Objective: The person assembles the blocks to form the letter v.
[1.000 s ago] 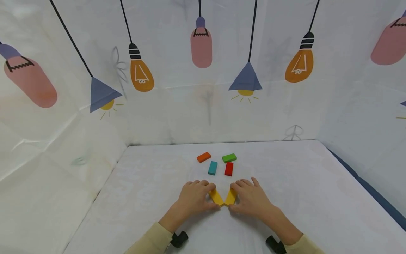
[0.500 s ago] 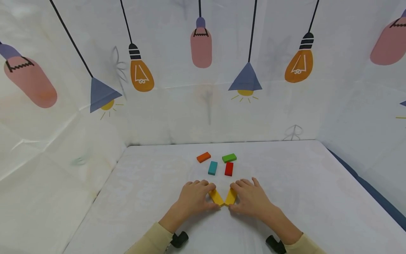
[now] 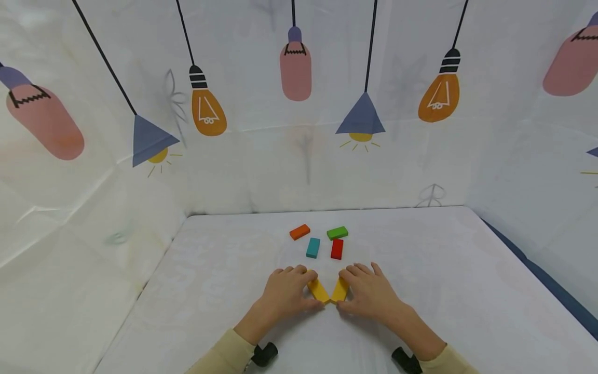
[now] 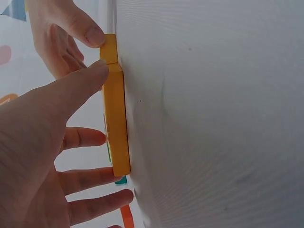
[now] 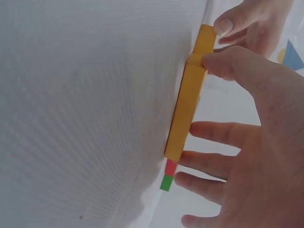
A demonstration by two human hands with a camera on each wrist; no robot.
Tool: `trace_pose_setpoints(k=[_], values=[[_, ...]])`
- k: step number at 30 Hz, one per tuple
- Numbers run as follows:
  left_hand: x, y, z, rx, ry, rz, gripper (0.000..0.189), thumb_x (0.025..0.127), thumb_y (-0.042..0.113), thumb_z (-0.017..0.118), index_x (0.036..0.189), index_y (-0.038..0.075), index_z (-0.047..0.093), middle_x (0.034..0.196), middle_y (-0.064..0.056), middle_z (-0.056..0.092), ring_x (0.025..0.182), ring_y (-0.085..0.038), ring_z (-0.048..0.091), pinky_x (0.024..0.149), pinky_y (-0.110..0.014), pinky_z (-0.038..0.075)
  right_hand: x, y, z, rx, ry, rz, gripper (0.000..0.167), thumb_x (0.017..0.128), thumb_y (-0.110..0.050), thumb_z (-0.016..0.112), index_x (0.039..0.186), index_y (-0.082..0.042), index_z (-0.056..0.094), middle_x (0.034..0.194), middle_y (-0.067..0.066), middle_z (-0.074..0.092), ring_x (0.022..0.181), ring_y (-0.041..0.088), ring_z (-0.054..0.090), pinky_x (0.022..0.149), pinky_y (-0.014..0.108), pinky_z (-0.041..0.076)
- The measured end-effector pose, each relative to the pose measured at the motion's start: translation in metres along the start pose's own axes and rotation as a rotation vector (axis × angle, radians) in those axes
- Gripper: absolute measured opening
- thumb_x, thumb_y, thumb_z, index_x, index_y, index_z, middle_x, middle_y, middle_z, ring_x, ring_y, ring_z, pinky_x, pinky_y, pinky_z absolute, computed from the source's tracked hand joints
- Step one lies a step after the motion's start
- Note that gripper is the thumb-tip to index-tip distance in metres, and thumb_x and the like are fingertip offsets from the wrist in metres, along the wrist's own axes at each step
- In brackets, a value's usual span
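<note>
Two yellow rectangular blocks lie flat on the white table, their near ends touching so that they form a V. My left hand (image 3: 287,291) pinches the left yellow block (image 3: 319,292) between thumb and fingers, the thumb at its near end. The right yellow block (image 3: 341,291) is pinched the same way by my right hand (image 3: 374,293). In the left wrist view, the long side of the left yellow block (image 4: 117,123) stands against the tabletop. From the right wrist, the right yellow block (image 5: 183,111) shows with thumb and fingertips at its edge.
Beyond the hands lie a teal block (image 3: 313,248), a red block (image 3: 337,249), an orange block (image 3: 300,231) and a green block (image 3: 337,232). The white table (image 3: 224,270) meets a lamp-printed sheet (image 3: 261,166) at its back edge.
</note>
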State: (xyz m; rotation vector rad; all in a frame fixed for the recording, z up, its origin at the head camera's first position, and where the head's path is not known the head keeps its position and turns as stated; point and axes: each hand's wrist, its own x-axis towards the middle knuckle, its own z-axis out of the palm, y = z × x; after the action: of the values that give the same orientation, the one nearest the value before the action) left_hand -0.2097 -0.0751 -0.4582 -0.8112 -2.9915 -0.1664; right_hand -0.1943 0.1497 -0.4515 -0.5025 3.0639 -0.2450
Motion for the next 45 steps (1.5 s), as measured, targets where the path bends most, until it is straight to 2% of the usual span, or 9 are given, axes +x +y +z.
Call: trace_pose_setpoints(k=[14,22,32,37,45], values=[[-0.002,-0.002,0.001,0.062,0.030,0.007,0.061,0.078,0.075,0.065,0.122,0.033,0.064,0.128,0.002,0.065,0.115,-0.022,0.061,0.099,-0.051,0.050,-0.001,0.003,-0.001,0.030,0.009,0.000,0.061,0.076,-0.056,0.077,0.124,-0.021,0.064,0.139,0.004,0.059,0.135,0.031,0.048,0.115,0.068,0.025],[-0.006,0.002,-0.003,0.071,0.030,0.015,0.056,0.080,0.073,0.063,0.117,0.032,0.068,0.132,0.003,0.063,0.123,-0.022,0.056,0.109,-0.055,0.042,0.000,0.006,-0.007,0.025,0.017,-0.001,0.062,0.077,-0.058,0.076,0.126,-0.023,0.064,0.141,0.004,0.058,0.136,0.031,0.047,0.114,0.068,0.026],[-0.011,0.006,-0.002,0.041,0.038,0.095,0.060,0.086,0.070,0.059,0.136,0.037,0.058,0.137,0.004,0.059,0.128,-0.019,0.052,0.112,-0.054,0.039,0.001,0.014,-0.016,0.032,0.037,-0.023,0.062,0.081,-0.047,0.072,0.133,-0.017,0.060,0.143,0.008,0.057,0.137,0.034,0.047,0.113,0.068,0.027],[-0.012,0.011,-0.002,-0.006,0.031,0.140,0.059,0.086,0.067,0.062,0.136,0.038,0.058,0.132,0.004,0.059,0.126,-0.019,0.054,0.112,-0.054,0.040,0.003,0.019,-0.017,0.031,0.058,-0.027,0.060,0.081,-0.045,0.070,0.133,-0.017,0.060,0.142,0.008,0.058,0.136,0.034,0.047,0.112,0.068,0.028],[-0.013,0.020,0.000,0.011,0.008,0.221,0.056,0.086,0.071,0.057,0.134,0.043,0.058,0.129,0.004,0.058,0.119,-0.018,0.055,0.109,-0.051,0.043,0.006,0.025,-0.016,0.040,0.071,-0.020,0.057,0.083,-0.042,0.070,0.132,-0.016,0.061,0.141,0.009,0.058,0.136,0.035,0.047,0.112,0.070,0.028]])
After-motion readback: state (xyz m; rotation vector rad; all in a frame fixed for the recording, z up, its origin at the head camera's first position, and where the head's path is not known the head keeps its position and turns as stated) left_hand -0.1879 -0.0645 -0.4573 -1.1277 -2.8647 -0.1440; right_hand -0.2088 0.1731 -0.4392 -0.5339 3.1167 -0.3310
